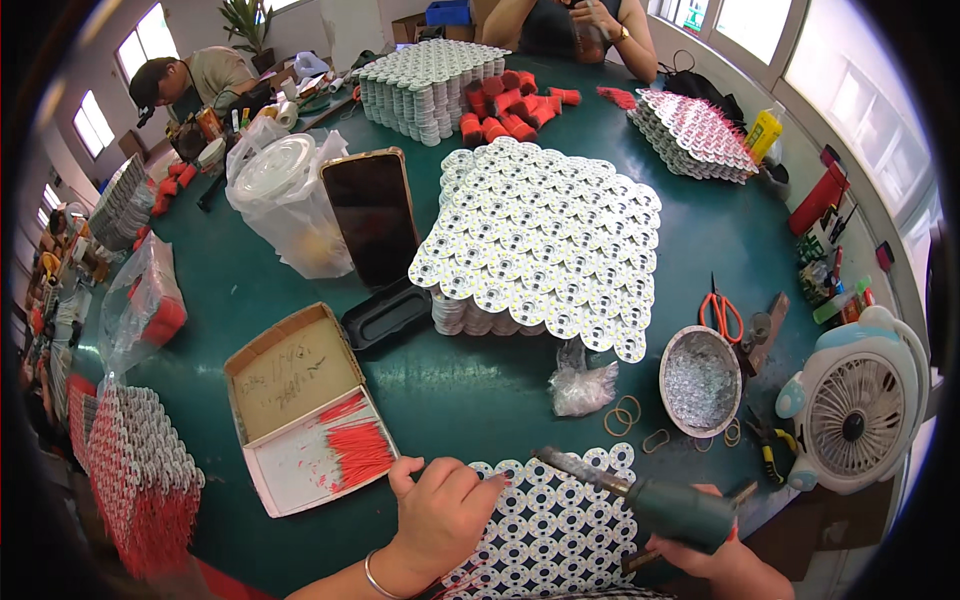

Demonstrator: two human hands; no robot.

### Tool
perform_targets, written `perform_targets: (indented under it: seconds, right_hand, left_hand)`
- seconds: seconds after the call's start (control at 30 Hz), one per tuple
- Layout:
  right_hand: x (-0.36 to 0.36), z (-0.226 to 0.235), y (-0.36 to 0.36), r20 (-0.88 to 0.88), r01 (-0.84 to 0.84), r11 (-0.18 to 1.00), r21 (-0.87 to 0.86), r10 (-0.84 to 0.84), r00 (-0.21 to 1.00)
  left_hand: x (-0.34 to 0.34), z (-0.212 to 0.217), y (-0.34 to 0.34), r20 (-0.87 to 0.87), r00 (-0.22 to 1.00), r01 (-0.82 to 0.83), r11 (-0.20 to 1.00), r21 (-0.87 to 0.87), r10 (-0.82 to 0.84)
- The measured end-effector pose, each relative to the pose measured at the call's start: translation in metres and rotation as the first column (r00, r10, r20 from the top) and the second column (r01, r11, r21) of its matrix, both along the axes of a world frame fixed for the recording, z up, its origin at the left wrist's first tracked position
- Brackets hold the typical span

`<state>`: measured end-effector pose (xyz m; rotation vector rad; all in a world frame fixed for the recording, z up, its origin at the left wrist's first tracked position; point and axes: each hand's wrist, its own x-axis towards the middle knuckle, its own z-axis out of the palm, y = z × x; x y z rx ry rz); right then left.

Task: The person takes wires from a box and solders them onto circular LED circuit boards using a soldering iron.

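Right grip (718,552) is clamping around the dark-green handheld tool (685,512), whose long axis is running leftward and slightly far, its metal nose (590,472) pointing past the far edge of the white disc-board sheet (545,550) on the desk (465,390). Left grip (440,515) is curling over the sheet's left side (cannot tell whether it is pinching anything), nearer than the right to the red wires (358,453) in the open carton (285,468).
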<state>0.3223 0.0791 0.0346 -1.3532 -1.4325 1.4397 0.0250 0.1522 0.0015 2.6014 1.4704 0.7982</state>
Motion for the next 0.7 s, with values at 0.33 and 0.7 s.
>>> perform_targets:
  seconds: [0.33,0.7]
  right_hand:
    - [-0.018,-0.003,0.005,0.187,-0.034,0.998,-0.059,0.045,0.981]
    - [-0.024,0.004,0.014,0.541,-0.253,0.929,0.271,0.071,0.838]
  left_hand:
    - [-0.001,-0.007,0.003,0.047,0.999,0.011,1.000,-0.008,-0.010]
    - [-0.001,-0.008,0.004,0.051,0.999,0.017,1.000,0.007,-0.017]
